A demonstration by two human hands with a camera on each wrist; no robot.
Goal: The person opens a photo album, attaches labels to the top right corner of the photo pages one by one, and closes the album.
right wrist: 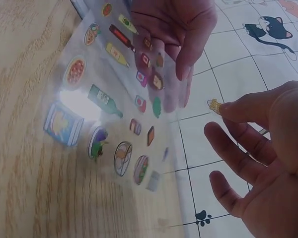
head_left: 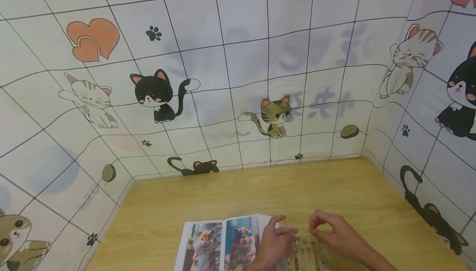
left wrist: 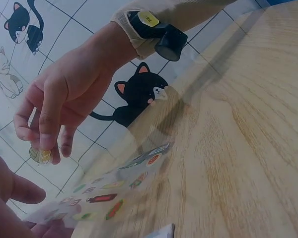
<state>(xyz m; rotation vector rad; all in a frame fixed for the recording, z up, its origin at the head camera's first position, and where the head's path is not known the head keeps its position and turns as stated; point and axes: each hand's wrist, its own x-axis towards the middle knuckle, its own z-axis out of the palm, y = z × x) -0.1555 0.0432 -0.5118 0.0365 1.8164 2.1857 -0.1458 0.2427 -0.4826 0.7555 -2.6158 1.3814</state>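
A clear sheet of food stickers (right wrist: pixel 107 129) is tilted up off the wooden table. My left hand (head_left: pixel 273 244) holds its edge, with fingers behind the see-through sheet and the thumb (right wrist: pixel 185 67) on the near side. Bottles, a pizza and bowls are among the printed stickers. My right hand (head_left: pixel 336 234) is raised to the right of the sheet, apart from it. Between its thumb and forefinger it pinches a small yellow sticker (right wrist: pixel 215 106) that looks like fries, also visible as a sticker (left wrist: pixel 45 156) in the left wrist view.
An open booklet (head_left: pixel 222 244) with hamster pictures lies left of the sheet, partly behind my left hand. The wooden table (head_left: pixel 167 196) ends at cat-patterned cloth walls (head_left: pixel 223 77) at the back and sides.
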